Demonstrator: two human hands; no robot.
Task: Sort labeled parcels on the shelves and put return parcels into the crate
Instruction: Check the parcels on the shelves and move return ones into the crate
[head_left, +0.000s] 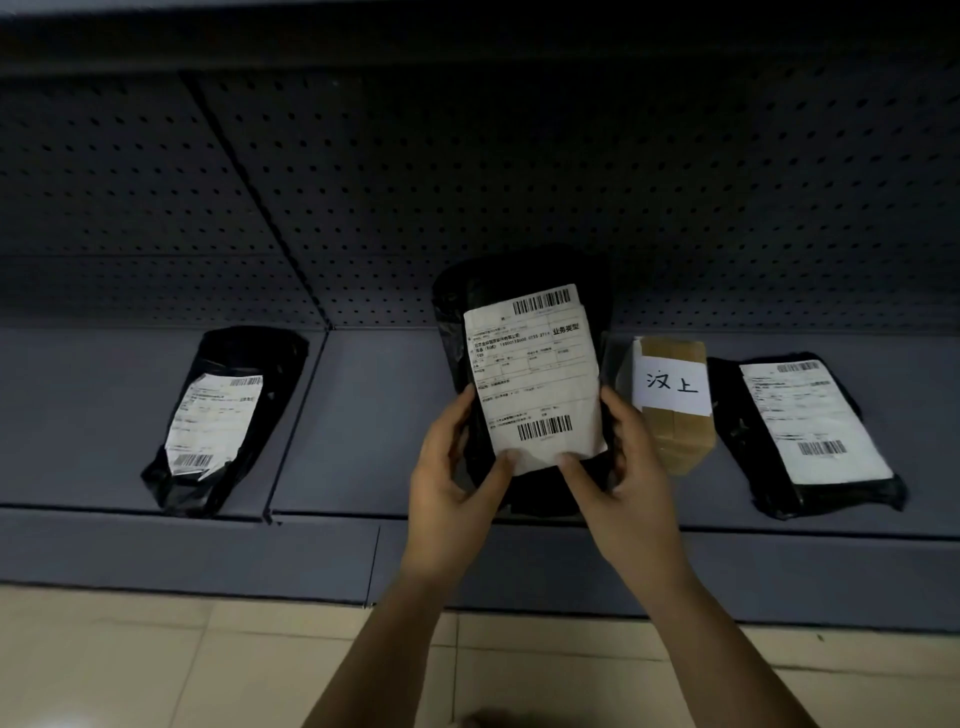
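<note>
left hand and right hand are pinching the black parcel by its lower corners, thumbs pressing its front, fingers curling behind. the slick bag could be sliding out of the pinch, or bumping the brown box sitting just right of the right fingers.

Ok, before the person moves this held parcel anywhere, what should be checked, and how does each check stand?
1. Grip: left hand and right hand both hold the black parcel by its lower part: ok.
2. Its label faces the camera, barcodes visible: ok.
3. Return marking on that label: cannot tell, print too small.
4. Crate in view: not ok, none shows.
5. Bare shelf left of the held parcel: ok.
6. Gap between right hand and brown box: cannot tell.
</note>
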